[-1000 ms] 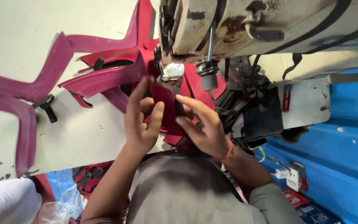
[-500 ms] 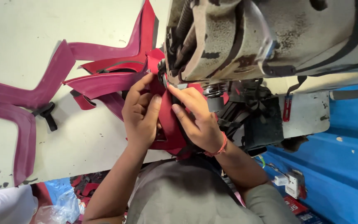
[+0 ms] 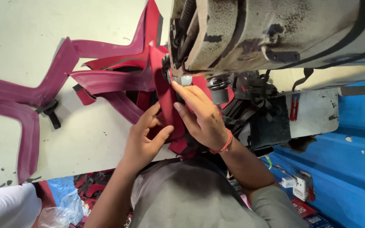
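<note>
- Head cam has tipped in closer vs a sec ago: the sewing machine head now fills the top of view, and I've lost sight of the needle bar I could see earlier.
- Left hand has slid up w/ the work; fingers curled, thumb out, pinching the lower edge of the red strap piece.
- Right hand is further fwd than 0.5 s ago, fingertips pressing the same red piece flat right at the presser foot area. So both hands grasping/pinning it, neither released.
- Red piece sits upright-ish between the two hands, top end tucked under the machine head. Reads to me as: positioning's done, piece now fed to the stitch point.
- Red thread bracelet on right wrist.
- More magenta straps fan out across the pale surface to the left, w/ a black buckle just beside them; those haven't shifted.
- Bottom-left: another person's white sleeve, well apart from my hands.
- Blue panel at right.
</note>
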